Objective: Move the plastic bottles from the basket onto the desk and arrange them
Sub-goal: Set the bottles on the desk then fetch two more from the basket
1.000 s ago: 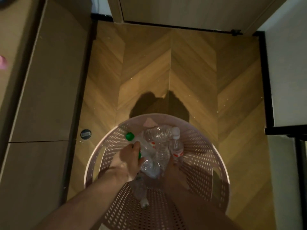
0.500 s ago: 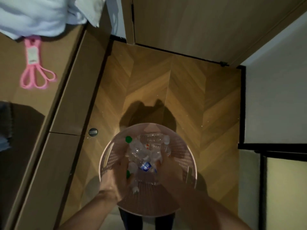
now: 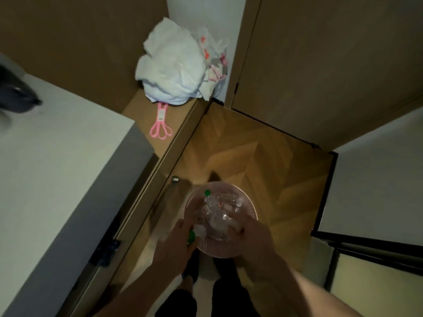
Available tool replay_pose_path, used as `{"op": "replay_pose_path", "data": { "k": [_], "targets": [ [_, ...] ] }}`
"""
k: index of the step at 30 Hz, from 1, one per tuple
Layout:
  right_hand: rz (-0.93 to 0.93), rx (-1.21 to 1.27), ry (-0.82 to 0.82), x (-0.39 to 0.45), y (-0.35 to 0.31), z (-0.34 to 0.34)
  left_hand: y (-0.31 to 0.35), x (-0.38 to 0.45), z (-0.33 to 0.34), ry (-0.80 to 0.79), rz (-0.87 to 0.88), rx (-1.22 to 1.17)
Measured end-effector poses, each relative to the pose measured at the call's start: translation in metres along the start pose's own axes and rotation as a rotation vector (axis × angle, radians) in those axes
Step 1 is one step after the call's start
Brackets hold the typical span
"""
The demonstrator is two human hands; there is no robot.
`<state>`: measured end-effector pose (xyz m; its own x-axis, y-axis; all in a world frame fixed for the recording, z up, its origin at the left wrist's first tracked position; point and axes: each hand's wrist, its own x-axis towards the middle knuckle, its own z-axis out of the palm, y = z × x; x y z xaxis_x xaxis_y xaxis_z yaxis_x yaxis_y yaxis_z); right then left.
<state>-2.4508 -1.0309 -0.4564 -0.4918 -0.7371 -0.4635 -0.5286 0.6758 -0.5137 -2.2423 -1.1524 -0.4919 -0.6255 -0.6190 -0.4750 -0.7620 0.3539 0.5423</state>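
A round pink perforated basket point(image 3: 248, 203) stands on the wooden floor below me, holding several clear plastic bottles point(image 3: 220, 203). One has a green cap point(image 3: 207, 192) at the far left rim. My left hand point(image 3: 177, 242) is at the basket's near left, closed round a bottle with a green part point(image 3: 190, 236) showing by the thumb. My right hand point(image 3: 254, 234) is at the near right, its fingers curled into the heap of bottles. The picture is blurred, so the right hand's grip is unclear. The pale desk point(image 3: 57, 156) lies to the left.
A wooden cabinet top point(image 3: 176, 124) beside the desk carries a white cloth bundle point(image 3: 171, 62), plastic bags point(image 3: 215, 58) and a pink looped band point(image 3: 161, 126). A dark object point(image 3: 16, 94) sits at the desk's far left. A closed door point(image 3: 320, 65) is ahead.
The view has risen and pulled back, so the basket looks smaller and the desk has come into sight. Both hands have shifted to the basket's near side and lifted with bottles.
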Motion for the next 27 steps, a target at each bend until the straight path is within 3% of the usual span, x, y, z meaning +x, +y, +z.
{"op": "replay_pose_path", "data": {
  "k": [2,8,13,22,27],
  "targets": [
    [-0.048,-0.002,0.001,-0.022,-0.021,-0.028,0.007,-0.031,-0.013,0.106,-0.001,-0.075],
    [-0.29,-0.067,-0.014,-0.063,-0.056,-0.078,0.073,-0.133,-0.065,0.329,-0.154,0.028],
    [-0.504,-0.197,-0.15,-0.078,-0.082,-0.101,0.092,-0.201,-0.069,0.51,-0.315,-0.097],
    [-0.7,-0.232,-0.374,-0.144,-0.169,-0.076,0.088,-0.32,-0.072,0.822,-0.486,-0.171],
    [-0.934,-0.379,-0.475,-0.204,-0.226,-0.028,0.064,-0.406,-0.059,0.96,-0.636,-0.204]
  ]
}}
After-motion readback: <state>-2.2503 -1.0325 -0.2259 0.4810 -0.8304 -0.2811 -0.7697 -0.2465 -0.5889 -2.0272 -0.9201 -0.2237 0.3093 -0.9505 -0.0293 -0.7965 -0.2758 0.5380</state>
